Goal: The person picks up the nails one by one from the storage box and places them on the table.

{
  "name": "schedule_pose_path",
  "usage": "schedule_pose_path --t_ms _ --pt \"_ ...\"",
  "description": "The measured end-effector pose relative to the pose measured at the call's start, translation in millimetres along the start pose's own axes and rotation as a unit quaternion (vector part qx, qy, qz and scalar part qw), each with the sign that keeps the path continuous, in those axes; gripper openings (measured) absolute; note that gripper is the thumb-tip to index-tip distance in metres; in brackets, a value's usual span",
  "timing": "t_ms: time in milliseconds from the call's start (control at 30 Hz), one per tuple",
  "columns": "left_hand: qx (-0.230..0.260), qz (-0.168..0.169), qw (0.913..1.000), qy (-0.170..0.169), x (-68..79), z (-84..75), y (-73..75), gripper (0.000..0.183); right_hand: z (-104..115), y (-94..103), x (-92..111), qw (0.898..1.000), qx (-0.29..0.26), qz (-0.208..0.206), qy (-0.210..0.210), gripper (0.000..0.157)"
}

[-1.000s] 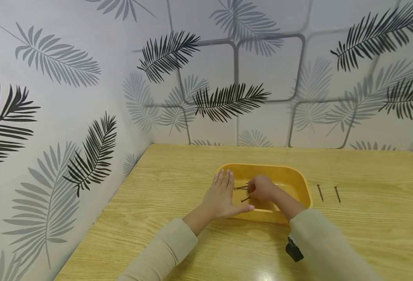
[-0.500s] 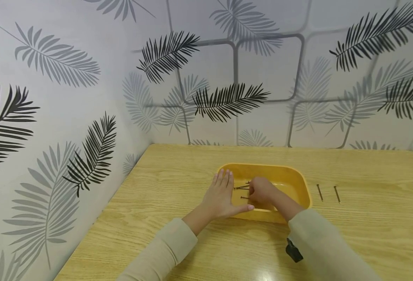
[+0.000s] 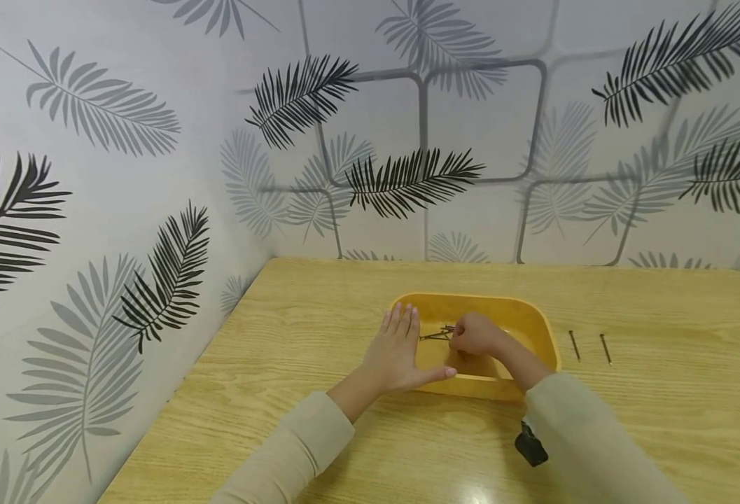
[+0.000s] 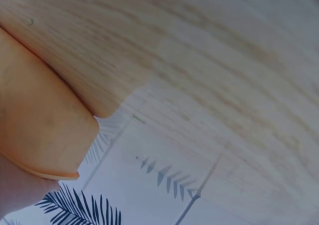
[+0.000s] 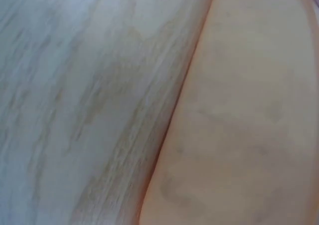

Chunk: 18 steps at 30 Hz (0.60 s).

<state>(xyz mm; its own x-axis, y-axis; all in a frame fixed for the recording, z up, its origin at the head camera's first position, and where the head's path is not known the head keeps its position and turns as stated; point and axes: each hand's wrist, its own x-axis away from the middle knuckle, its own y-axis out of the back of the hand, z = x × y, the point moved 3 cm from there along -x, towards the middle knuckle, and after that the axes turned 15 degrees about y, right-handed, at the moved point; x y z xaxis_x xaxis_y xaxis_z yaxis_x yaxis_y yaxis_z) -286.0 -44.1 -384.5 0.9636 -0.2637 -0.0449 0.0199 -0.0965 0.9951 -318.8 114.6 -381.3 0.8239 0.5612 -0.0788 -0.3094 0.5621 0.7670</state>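
Note:
A yellow plastic tray (image 3: 521,315) stands on the table. My left hand (image 3: 395,357) lies spread over its left end, fingers straight on the far side and thumb along the near rim. Inside, several dark screws (image 3: 434,337) lie in a small cluster to the left of my right hand (image 3: 478,334). That hand reaches in from the right with curled fingers pinching at a screw (image 3: 449,327); its fingertips are mostly hidden. In the left wrist view the tray's outer wall (image 4: 45,105) shows, and the right wrist view shows another stretch of tray wall (image 5: 244,105).
On the wooden table (image 3: 294,315), right of the tray, lie two separate screws, a nearer-to-tray screw (image 3: 574,346) and an outer screw (image 3: 605,348). A leaf-patterned wall (image 3: 382,231) closes off the back and left. A dark object (image 3: 530,445) sits under the right sleeve.
My right hand has shifted slightly right and back inside the tray. The single screw that showed in front of its fingers is no longer visible there. The left hand stays put.

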Motion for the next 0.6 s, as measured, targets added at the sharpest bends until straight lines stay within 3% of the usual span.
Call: schedule_pose_path --t_ms 200,433,600 --pt "-0.005 -0.002 1.0000 0.000 -0.9 -0.2 0.5 0.106 -1.6 3.6 6.0 0.992 -0.105 -0.041 -0.054 0.022" --pt "-0.001 0.000 1.0000 0.002 -1.2 -0.3 -0.5 0.107 -7.7 2.5 8.1 0.981 -0.162 -0.064 -0.087 0.017" --pt "-0.002 0.000 1.0000 0.004 -1.4 -0.6 0.1 0.107 -9.9 3.2 9.9 0.972 -0.206 -0.074 -0.090 0.015"
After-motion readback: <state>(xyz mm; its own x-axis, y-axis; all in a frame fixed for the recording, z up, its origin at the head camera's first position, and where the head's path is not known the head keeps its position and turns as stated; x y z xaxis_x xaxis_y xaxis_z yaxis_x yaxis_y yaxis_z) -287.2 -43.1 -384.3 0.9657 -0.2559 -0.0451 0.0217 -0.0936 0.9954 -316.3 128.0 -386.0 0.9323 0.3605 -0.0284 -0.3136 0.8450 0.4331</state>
